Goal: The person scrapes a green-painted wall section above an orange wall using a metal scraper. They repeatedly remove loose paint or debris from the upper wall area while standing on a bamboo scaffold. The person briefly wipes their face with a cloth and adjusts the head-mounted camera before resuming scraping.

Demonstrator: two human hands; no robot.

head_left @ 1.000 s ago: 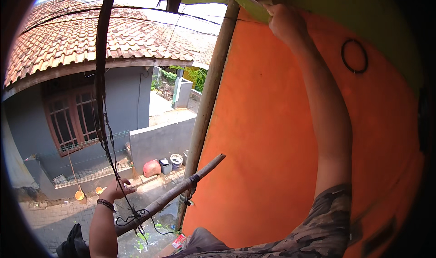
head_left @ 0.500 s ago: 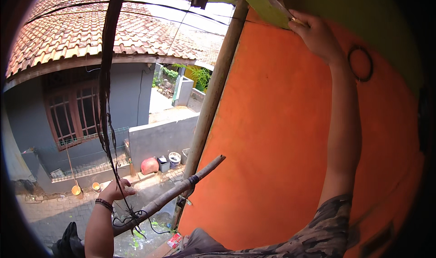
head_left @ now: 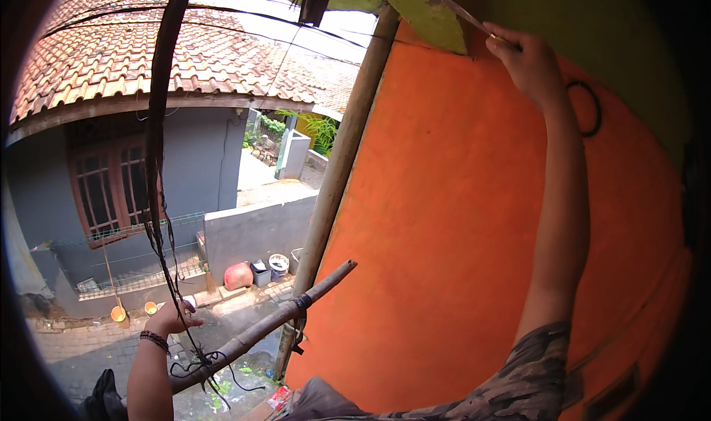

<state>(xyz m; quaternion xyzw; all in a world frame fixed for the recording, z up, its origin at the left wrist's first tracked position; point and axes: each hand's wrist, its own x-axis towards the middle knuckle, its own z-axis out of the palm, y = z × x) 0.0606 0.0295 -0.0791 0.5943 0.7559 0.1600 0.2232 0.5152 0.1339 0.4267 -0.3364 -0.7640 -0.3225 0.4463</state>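
High at the upper right, my right hand (head_left: 529, 62) is closed around the handle of a scraper (head_left: 463, 12) with a thin metal blade. The blade points up and left, its tip at the green painted beam (head_left: 422, 14), where the surface looks chipped. Low on the left, my left hand (head_left: 172, 319) has its fingers curled at a dark hanging strap (head_left: 157, 125), which crosses in front of it. Below that hand, the frayed strap ends are knotted around a bamboo pole (head_left: 259, 331) that slants up to the right.
An orange wall (head_left: 437, 221) fills the right side, with a black ring (head_left: 595, 110) on it. An upright bamboo post (head_left: 337, 169) stands along its edge. Far below lies a paved lane (head_left: 81, 351) with buckets (head_left: 278, 264). Overhead wires cross before a tiled roof (head_left: 222, 58).
The view has shifted slightly, and the strap and poles appear further left. My right hand and the scraper appear a little lower and further right. Both hands keep their closed shape.
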